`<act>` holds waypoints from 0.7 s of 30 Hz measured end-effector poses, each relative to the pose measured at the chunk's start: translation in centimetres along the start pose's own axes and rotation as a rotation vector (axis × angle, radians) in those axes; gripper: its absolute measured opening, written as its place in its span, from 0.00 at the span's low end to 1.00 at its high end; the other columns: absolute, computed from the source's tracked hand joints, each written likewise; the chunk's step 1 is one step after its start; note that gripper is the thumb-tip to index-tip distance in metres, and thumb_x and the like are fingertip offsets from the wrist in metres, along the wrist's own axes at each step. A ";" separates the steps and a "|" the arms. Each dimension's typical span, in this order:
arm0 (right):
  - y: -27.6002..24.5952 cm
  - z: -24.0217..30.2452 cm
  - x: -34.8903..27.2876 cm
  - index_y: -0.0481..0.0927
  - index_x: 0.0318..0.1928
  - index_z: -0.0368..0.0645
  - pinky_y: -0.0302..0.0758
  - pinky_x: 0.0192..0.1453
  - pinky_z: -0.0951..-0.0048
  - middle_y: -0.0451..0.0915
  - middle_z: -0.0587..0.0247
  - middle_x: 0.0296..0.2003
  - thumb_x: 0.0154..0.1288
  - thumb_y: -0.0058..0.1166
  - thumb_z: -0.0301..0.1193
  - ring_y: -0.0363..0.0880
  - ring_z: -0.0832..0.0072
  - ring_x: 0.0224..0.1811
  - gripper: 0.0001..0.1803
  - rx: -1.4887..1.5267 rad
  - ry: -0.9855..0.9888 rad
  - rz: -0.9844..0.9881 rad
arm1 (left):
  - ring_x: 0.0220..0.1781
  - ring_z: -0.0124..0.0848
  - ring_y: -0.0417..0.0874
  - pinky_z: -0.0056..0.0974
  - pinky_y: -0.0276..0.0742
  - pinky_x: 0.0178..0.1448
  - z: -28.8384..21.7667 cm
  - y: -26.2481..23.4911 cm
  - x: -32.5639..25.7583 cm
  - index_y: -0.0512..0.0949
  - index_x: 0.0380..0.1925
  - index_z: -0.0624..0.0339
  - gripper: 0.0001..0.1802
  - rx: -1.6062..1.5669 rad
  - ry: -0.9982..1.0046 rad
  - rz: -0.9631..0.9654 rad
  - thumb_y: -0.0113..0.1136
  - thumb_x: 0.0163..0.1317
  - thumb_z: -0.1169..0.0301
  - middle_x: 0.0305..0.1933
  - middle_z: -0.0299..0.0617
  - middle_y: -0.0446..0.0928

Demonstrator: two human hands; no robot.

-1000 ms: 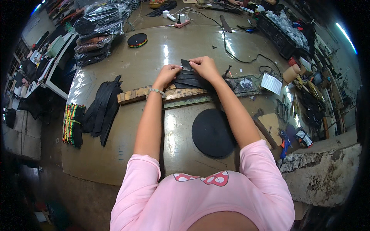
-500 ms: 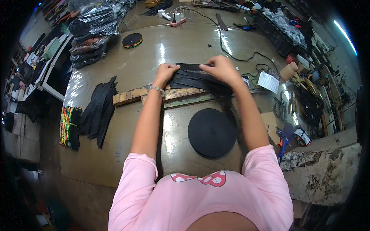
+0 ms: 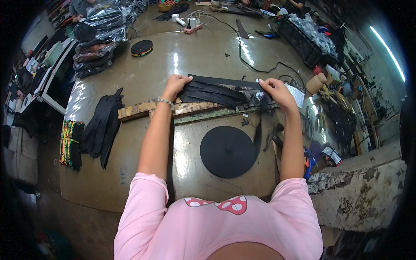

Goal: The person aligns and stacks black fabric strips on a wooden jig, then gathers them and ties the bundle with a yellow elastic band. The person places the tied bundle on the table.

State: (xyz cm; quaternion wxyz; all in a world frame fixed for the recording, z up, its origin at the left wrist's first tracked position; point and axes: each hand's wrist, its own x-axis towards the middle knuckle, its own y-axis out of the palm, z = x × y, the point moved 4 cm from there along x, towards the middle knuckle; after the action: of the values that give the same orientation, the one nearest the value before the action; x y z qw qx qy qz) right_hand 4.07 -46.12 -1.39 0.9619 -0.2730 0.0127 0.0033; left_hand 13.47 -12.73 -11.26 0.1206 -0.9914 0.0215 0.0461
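Note:
A black webbing strip (image 3: 229, 81) is stretched between my two hands over the table. My left hand (image 3: 174, 87) pinches its left end, beside a bunch of black strips (image 3: 208, 94) that lie across the wooden bars (image 3: 142, 109). At the other end my right hand (image 3: 278, 92) pinches the strip between thumb and fingers. Closer to me lies a large flat roll of black webbing (image 3: 227, 151), its loose tail (image 3: 258, 138) running up toward the bars. To the right of that roll is a dark curved hand tool (image 3: 272, 138), partly hidden by my right forearm.
Left on the table lie more black strips (image 3: 103, 125) and a tied multicoloured bundle (image 3: 69, 143). A small roll (image 3: 142, 48), plastic-wrapped stacks (image 3: 104, 28), a power strip (image 3: 193, 29) with its cable and a black crate (image 3: 299, 41) stand farther off. Other people are partly visible at the far edge.
My right hand has moved right and slightly down, away from my left, drawing the strip out straight. My left hand keeps its pinch. The whole view has shifted slightly.

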 end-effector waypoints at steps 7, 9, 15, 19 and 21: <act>2.4 -6.9 0.7 0.75 0.22 0.44 0.53 0.21 0.80 0.66 0.79 0.17 0.58 0.57 0.43 0.57 0.88 0.18 0.16 0.056 0.160 0.051 | 0.19 0.21 0.63 0.27 0.59 0.25 0.4 -0.1 0.5 0.79 0.23 0.65 0.15 0.031 -0.016 0.043 0.64 0.51 0.61 0.18 0.30 0.69; 3.1 -8.2 1.1 0.74 0.22 0.47 0.50 0.20 0.82 0.64 0.82 0.17 0.60 0.56 0.40 0.55 0.90 0.17 0.14 0.047 0.148 0.063 | 0.20 0.20 0.63 0.27 0.59 0.25 0.5 0.0 0.6 0.79 0.23 0.65 0.15 0.041 -0.022 0.053 0.64 0.52 0.61 0.18 0.30 0.69; 2.5 -8.0 0.2 0.74 0.24 0.39 0.62 0.23 0.77 0.70 0.71 0.18 0.58 0.57 0.43 0.64 0.82 0.19 0.19 0.080 0.088 -0.067 | 0.20 0.20 0.63 0.26 0.58 0.24 0.4 0.1 0.4 0.79 0.25 0.64 0.14 0.061 -0.009 0.032 0.63 0.53 0.62 0.18 0.30 0.69; 0.7 -4.7 -1.5 0.71 0.33 0.38 0.73 0.23 0.76 0.76 0.61 0.20 0.62 0.53 0.41 0.75 0.77 0.20 0.16 0.266 0.075 -0.210 | 0.20 0.18 0.63 0.25 0.59 0.24 -0.1 -0.3 -0.3 0.79 0.33 0.66 0.16 -0.067 0.031 0.084 0.63 0.53 0.63 0.22 0.30 0.71; 0.1 -2.0 -2.5 0.70 0.35 0.39 0.73 0.22 0.77 0.76 0.60 0.20 0.63 0.52 0.39 0.76 0.77 0.20 0.15 0.521 -0.056 -0.234 | 0.20 0.17 0.62 0.25 0.59 0.24 -0.1 -0.9 -0.4 0.79 0.38 0.67 0.18 -0.150 0.031 0.102 0.62 0.54 0.63 0.25 0.30 0.72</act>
State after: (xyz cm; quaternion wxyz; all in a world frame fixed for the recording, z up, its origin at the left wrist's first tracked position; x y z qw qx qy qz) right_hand 1.48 -47.03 -3.08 0.9935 -0.0162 -0.0451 -0.1038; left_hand 13.12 -11.86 -10.96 0.0432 -0.9959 0.0702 0.0383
